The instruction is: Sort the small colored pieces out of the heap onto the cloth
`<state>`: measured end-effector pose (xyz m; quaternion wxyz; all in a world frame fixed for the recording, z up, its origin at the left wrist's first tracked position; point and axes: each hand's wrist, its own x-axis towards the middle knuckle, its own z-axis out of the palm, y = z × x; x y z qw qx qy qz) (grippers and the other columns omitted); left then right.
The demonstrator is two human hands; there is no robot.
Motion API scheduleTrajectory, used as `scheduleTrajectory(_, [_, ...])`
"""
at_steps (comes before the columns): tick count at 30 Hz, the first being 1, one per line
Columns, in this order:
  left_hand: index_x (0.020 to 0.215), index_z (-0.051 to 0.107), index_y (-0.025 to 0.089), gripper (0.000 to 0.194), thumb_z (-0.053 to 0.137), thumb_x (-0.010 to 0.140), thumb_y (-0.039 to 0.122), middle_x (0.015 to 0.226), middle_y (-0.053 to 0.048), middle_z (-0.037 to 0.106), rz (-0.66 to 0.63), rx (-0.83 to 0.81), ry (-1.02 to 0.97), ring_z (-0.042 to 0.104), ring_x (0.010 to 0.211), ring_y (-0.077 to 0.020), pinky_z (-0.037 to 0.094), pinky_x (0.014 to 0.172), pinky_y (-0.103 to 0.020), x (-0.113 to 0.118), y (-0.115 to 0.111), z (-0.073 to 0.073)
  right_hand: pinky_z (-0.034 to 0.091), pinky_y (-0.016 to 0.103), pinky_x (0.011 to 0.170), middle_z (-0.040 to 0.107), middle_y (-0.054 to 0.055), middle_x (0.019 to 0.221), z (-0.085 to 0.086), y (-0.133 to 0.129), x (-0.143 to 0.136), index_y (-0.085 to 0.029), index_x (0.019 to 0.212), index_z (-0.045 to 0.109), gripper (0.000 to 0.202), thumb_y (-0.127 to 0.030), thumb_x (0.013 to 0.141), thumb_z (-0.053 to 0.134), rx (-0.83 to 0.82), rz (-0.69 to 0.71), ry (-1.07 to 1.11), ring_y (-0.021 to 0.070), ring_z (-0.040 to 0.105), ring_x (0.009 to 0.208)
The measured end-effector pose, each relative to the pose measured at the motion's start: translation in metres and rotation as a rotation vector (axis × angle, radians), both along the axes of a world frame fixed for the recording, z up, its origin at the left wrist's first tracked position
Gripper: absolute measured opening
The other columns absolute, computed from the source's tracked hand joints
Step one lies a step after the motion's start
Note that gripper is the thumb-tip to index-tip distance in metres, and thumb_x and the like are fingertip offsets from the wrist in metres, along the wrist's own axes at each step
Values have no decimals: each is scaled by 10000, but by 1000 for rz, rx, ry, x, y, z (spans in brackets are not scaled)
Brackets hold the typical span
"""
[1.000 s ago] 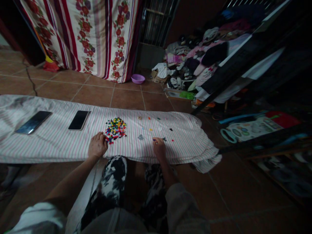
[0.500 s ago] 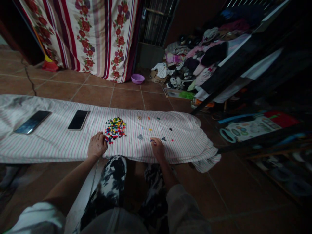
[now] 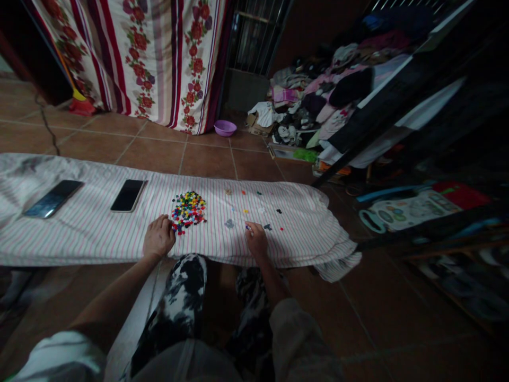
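My left hand (image 3: 159, 236) rests on the striped cloth, back up and fingers loosely bent, its fingertips at the left edge of a pile of small coloured beads (image 3: 189, 209). To the right, my right hand (image 3: 257, 240) is low over the cloth with forefinger and thumb parted. Small blue beads (image 3: 247, 227) show at its fingertips, against the cloth. Around it lie little groups sorted by colour: grey beads (image 3: 229, 224), dark beads (image 3: 268, 227), a red bead (image 3: 281, 229), yellow beads (image 3: 245, 211), white beads (image 3: 261, 210) and black beads (image 3: 279, 211).
Two phones, one dark phone (image 3: 53, 199) and one pale-edged phone (image 3: 128, 196), lie left on the striped cloth (image 3: 99, 239). Beyond are a purple basin (image 3: 225, 128), a floral curtain (image 3: 159, 63) and a heap of clothes (image 3: 318, 95). A dark frame stands at the right.
My right forefinger has lifted away from the thumb, and blue beads now show beneath it. My left hand stays by the pile.
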<state>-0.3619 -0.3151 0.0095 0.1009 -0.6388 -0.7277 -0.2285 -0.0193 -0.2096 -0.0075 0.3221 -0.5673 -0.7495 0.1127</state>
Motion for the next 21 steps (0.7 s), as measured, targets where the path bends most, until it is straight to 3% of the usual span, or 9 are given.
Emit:
scheduleTrajectory(16, [953,554,159,179,451,808,183,1193,-173,603,-2,16,6,543,1168,-293,438,964,-432,-1,1,-3,471,337,892,663,105,1053,5,-1,3,-153,1053,681,384,-235,788,416,-51,12,129,199,601,931])
scheduleTrajectory(21, [959,556,158,187,441,813,181,1206,-176,598,6,-13,-18,534,1185,-292,437,969,-431,1,1,-1,492,347,859,676,98,1074,6,-2,5,-170,1038,677,388,-298,777,420,-116,-90,240,211,615,941])
